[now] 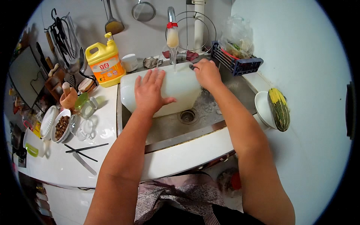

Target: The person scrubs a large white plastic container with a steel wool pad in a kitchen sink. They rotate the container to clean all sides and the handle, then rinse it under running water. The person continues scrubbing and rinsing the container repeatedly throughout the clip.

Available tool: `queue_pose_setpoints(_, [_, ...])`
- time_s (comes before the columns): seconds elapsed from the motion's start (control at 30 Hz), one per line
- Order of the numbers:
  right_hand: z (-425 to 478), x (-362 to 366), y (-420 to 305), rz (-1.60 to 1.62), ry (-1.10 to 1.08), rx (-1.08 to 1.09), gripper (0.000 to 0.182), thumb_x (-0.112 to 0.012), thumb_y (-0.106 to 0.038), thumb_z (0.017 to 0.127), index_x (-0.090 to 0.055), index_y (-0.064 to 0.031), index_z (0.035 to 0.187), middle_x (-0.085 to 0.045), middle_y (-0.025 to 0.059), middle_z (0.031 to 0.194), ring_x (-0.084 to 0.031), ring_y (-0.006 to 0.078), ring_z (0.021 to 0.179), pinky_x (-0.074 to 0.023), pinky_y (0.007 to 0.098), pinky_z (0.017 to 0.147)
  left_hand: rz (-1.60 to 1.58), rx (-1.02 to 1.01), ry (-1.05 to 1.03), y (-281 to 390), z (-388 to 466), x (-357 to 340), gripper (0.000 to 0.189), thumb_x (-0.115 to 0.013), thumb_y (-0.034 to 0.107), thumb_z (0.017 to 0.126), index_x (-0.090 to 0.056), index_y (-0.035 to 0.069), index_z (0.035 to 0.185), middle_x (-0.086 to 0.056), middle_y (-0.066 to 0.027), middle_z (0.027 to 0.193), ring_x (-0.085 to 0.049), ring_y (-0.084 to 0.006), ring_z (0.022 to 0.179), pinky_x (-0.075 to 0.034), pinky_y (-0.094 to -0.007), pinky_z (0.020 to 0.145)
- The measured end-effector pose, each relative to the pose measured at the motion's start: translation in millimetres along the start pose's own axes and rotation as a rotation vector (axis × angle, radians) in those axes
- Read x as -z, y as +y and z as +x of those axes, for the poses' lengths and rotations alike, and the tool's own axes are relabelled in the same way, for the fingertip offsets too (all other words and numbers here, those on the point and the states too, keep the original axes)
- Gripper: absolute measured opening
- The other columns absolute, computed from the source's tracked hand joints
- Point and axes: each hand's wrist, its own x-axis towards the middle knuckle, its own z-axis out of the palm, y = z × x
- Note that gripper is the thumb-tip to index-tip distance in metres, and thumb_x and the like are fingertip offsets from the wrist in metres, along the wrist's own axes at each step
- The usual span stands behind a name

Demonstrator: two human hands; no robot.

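Note:
A pale translucent plastic container or panel [180, 87] leans in the stainless steel sink [160, 132], tilted over the basin. My left hand [150, 91] lies flat on its face with the fingers spread. At its upper right edge my right hand [207, 73] is closed around a dark scrubber [192, 67], probably steel wool, of which only a small part shows. Water runs from the faucet [171, 17], which has a cloth-like filter tied with a red band, onto the container's upper edge. Below the container the drain [188, 116] shows.
A yellow dish soap jug [106, 63] and a white jar [129, 62] stand behind left. A dark rack [236, 60] holds a bagged bowl at the back right; a striped squash [279, 109] lies by a white bowl [263, 108]. Chopsticks [87, 148], a knife and lidded dishes occupy the left counter.

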Motion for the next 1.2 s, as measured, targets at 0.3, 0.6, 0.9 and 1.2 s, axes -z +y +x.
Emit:
queue_pose_setpoints(0.3, [-34.4,33.3,43.5,0.098,0.139,-0.183,0.021,-0.069,-0.014,0.083,-0.073,-0.0042,0.100,-0.070,0.0169,0.102,-0.067,0.0359,0.097,-0.0538,0.0438,0.087,-0.036,0.051,-0.088,5.5,2.4,12.1,0.110,-0.084,0.071,0.052,-0.055,0.016,0.142,-0.054,-0.0073,0.149,-0.043,-0.0253,0.144,-0.029,-0.0539,0.118])
queue_pose_setpoints(0.6, [-32.7,13.7,35.6,0.542,0.026,-0.357,0.034,-0.063,-0.024,0.096,-0.070,-0.0036,0.122,-0.070,0.0182,0.121,-0.066,0.0327,0.110,-0.0504,0.0405,0.097,0.046,0.001,-0.020,-1.4,1.0,11.2,0.115,-0.081,0.077,0.052,-0.051,0.017,0.145,-0.043,-0.0118,0.157,-0.036,-0.0299,0.148,-0.021,-0.0608,0.119])
queue_pose_setpoints(0.9, [-50.4,-3.8,6.3,-0.042,0.001,-0.127,0.042,-0.054,-0.013,0.097,-0.057,0.0026,0.136,-0.053,0.0232,0.145,-0.057,0.0384,0.127,-0.0461,0.0445,0.106,0.088,0.035,-0.115,11.4,5.3,12.4,0.124,-0.084,0.076,0.046,-0.045,0.024,0.152,-0.043,-0.0112,0.157,-0.037,-0.0301,0.148,-0.023,-0.0637,0.117])
queue_pose_setpoints(1.2, [-59.3,28.8,10.6,0.298,-0.332,-0.443,0.033,-0.064,-0.014,0.086,-0.070,-0.0002,0.115,-0.065,0.0250,0.125,-0.066,0.0408,0.109,-0.0523,0.0437,0.096,0.066,0.032,-0.060,8.4,4.9,9.6,0.121,-0.084,0.075,0.049,-0.047,0.022,0.151,-0.045,-0.0118,0.155,-0.039,-0.0304,0.147,-0.025,-0.0638,0.117])
